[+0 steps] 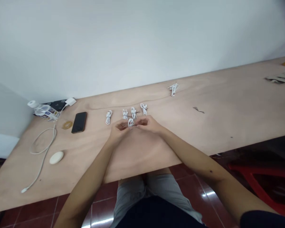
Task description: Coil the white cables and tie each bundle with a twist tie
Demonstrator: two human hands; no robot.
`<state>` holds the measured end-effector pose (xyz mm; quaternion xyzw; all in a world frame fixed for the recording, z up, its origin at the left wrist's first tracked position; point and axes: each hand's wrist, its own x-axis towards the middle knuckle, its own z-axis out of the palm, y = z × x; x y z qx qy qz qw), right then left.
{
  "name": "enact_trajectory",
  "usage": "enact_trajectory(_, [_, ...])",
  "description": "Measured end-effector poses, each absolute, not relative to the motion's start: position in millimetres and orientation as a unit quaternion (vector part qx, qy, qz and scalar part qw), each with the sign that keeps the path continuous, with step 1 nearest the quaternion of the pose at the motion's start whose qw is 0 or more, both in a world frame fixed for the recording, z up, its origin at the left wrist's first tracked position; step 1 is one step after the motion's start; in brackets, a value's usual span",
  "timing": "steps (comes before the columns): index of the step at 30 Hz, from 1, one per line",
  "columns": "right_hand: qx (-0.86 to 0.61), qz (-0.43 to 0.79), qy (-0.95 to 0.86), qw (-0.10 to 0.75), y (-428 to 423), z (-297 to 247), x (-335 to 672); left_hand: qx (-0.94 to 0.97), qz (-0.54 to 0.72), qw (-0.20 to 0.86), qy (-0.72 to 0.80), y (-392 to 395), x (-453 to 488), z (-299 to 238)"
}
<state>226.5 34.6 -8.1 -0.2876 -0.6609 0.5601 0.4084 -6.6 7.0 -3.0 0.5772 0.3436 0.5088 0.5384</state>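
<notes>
My left hand [118, 129] and my right hand [149, 124] meet over the wooden table [137, 152], fingers pinched together on a small coiled white cable [130, 122] held between them. Just beyond my hands lie several more bundled white cables in a row, among them one on the left [108, 117], one in the middle [133, 112] and one on the right [144, 108]. Another white cable bundle [173, 88] lies farther back near the wall.
A black phone [79, 122] lies left of the cables, beside a roll of tape [67, 124]. A long white charger cord [41, 148], a white oval object [56, 157] and a plastic bottle [43, 110] occupy the left end. A thin dark tie [198, 110] lies right. A red stool [263, 183] stands under the table.
</notes>
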Motion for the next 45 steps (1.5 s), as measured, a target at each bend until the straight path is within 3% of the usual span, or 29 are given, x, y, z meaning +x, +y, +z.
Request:
enact_trajectory(10, [-0.285, 0.448, -0.738, 0.416, 30.6, -6.5, 223.8, 0.615, 0.498, 0.490, 0.366, 9.0, -9.0, -3.8])
enact_trajectory(19, [-0.294, 0.623, -0.628, 0.361, 32.5, -1.3, 226.1, 0.635, 0.490, 0.487, 0.347, 9.1, -9.6, 1.3])
enact_trajectory(25, [-0.295, 0.658, -0.614, 0.320, 28.2, 0.0, 225.3, 0.646, 0.456, 0.521, 0.320, 4.6, -7.3, 4.6])
enact_trajectory(33, [-0.313, 0.560, -0.676, 0.363, 28.5, -2.7, 217.7, 0.666, 0.456, 0.476, 0.350, 7.4, -6.9, 1.7])
enact_trajectory(40, [-0.358, 0.404, -0.735, 0.410, 27.0, -2.6, 218.3, 0.655, 0.436, 0.480, 0.388, 6.3, -6.1, -0.4])
enact_trajectory(45, [-0.331, 0.554, -0.674, 0.359, 28.6, 1.5, 220.5, 0.646, 0.432, 0.508, 0.371, 8.4, -9.8, -1.4])
